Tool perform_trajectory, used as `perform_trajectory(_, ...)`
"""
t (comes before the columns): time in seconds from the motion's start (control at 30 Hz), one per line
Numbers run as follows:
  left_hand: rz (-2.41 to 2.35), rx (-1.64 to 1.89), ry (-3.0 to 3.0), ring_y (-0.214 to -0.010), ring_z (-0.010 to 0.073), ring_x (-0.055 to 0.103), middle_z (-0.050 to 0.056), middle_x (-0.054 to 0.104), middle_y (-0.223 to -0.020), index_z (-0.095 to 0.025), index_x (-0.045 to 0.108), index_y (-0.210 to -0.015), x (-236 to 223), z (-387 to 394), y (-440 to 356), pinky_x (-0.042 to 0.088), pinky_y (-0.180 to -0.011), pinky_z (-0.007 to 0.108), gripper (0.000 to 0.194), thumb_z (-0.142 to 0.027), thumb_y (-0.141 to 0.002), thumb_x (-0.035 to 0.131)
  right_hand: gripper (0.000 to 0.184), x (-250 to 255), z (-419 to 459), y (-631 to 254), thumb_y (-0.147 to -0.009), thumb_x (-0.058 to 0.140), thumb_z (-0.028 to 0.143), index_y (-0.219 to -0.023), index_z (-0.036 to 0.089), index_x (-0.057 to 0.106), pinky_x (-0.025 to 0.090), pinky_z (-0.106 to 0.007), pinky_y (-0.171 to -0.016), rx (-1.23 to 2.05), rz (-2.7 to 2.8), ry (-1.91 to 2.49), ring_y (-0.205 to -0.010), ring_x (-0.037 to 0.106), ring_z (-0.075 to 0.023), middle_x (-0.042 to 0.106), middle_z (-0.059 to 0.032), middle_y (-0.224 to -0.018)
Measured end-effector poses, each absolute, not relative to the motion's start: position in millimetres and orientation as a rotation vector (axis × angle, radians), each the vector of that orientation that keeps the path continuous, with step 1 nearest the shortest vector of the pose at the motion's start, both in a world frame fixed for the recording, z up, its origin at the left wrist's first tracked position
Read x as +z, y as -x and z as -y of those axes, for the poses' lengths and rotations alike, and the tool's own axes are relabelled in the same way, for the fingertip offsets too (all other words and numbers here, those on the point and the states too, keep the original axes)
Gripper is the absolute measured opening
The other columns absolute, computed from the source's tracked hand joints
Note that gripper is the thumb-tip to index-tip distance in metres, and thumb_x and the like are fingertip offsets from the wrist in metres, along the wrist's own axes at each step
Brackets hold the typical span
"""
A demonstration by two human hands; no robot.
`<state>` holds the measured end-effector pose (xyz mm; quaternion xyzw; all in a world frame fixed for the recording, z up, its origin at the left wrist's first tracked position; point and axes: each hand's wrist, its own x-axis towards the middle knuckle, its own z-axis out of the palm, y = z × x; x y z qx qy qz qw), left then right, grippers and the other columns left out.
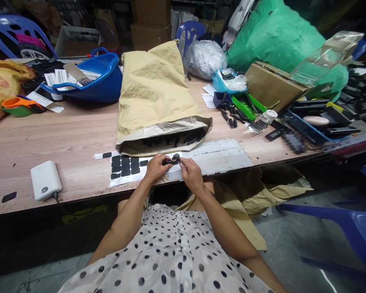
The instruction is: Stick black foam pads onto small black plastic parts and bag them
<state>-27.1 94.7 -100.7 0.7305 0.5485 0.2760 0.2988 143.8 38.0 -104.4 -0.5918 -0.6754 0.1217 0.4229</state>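
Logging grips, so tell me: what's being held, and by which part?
A black piece: left hand at its left end, right hand by its round end; exact contacts too small to tell.

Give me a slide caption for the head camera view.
Left hand and right hand hold a small black part near black stickers and an open paper sack.

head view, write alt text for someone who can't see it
A person's left hand and right hand hold a small black part with a round end over a white sheet of black sticker-like squares on a wood-grain table. An open tan paper sack lies just beyond; a white power bank sits to the left.
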Motion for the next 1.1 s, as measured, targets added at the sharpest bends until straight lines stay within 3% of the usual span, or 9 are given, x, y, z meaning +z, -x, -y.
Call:
perform_trajectory(0.3, -1.462, 0.703, -1.928, -0.083, 0.018, 0.063, -0.001, 0.069, -0.09, -0.027, 0.077, -0.09, -104, -96, 25, 0.048, -0.072, 0.028, 0.018, -0.022, -0.072, 0.072, 0.028, -96, -36, -147, -0.095, 0.048, 0.022, -0.108, 0.023, 0.073, 0.055, -0.031, -0.078, 0.279, 1.693, 1.463, -0.085, 0.066, -0.0203, 0.071, -0.0067, -0.09)
perform_trajectory(0.5, -1.42, 0.706, -1.933, -0.082, 0.0177, 0.063, -0.001, 0.069, -0.089, -0.026, 0.076, -0.088, -103, -97, 26, 0.048, -0.071, 0.027, 0.015, -0.023, -0.073, 0.073, 0.031, -74, -37, -141, -0.099, 0.044, 0.025, -0.116, 0.024, 0.07, 0.054, -0.031, -0.079, 0.205, 1.678, 1.411, -0.086, 0.064, -0.0196, 0.069, -0.0066, -0.092)
perform_trajectory(0.7, -1.455, 0.69, -1.909, -0.081, 0.0176, 0.063, -0.001, 0.069, -0.087, -0.025, 0.075, -0.085, -100, -96, 23, 0.046, -0.069, 0.027, 0.014, -0.022, -0.071, 0.074, 0.033, -92, -31, -139, -0.098, 0.044, 0.022, -0.115, 0.024, 0.071, 0.052, -0.029, -0.074, 0.221, 1.779, 1.499, -0.082, 0.063, -0.0197, 0.067, -0.0063, -0.088)
perform_trajectory(0.93, -1.428, 0.694, -1.944, -0.08, 0.0169, 0.062, -0.001, 0.069, -0.088, -0.026, 0.077, -0.087, -101, -95, 25, 0.046, -0.069, 0.026, 0.012, -0.03, -0.077, 0.072, 0.032, -87, -30, -142, -0.098, 0.045, 0.022, -0.113, 0.023, 0.073, 0.052, -0.029, -0.075, 0.225, 1.769, 1.493, -0.083, 0.064, -0.0193, 0.067, -0.0065, -0.088)
perform_trajectory(1.1, -1.407, 0.679, -1.958, -0.082, 0.0171, 0.063, -0.001, 0.069, -0.09, -0.027, 0.078, -0.088, -100, -96, 26, 0.046, -0.07, 0.027, 0.012, -0.03, -0.078, 0.072, 0.035, -79, -26, -138, -0.1, 0.042, 0.025, -0.122, 0.025, 0.07, 0.054, -0.03, -0.081, 0.191, 1.708, 1.45, -0.087, 0.063, -0.0194, 0.067, -0.0073, -0.092)
